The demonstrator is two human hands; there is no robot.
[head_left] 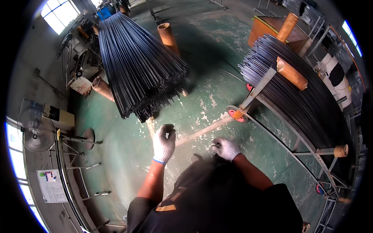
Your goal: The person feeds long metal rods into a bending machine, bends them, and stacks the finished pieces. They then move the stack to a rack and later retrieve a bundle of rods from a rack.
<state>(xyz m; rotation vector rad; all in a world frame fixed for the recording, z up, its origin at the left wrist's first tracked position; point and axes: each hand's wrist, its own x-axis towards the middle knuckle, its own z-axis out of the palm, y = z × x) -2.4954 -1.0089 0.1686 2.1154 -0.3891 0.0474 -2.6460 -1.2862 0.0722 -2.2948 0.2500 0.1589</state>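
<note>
My left hand (163, 145), in a white knit glove with dark-soiled fingertips and a blue cuff edge, is raised in front of me. Its thumb and fingers curl into a loose ring, and nothing shows inside. To the right, my right hand (227, 149) wears a similar glove; its fingers are bent in toward the thumb and appear to hold nothing. Beyond the left hand lies a large bundle of long black rods (142, 66), their near ends uneven. Neither hand touches it.
A wheeled metal rack (272, 116) on the right carries another bundle of dark rods (311, 105), with brown cardboard tubes (291, 73) around it. Another brown tube (168, 37) stands beside the left bundle. At the left are a fan (35, 134) and a metal frame (74, 165).
</note>
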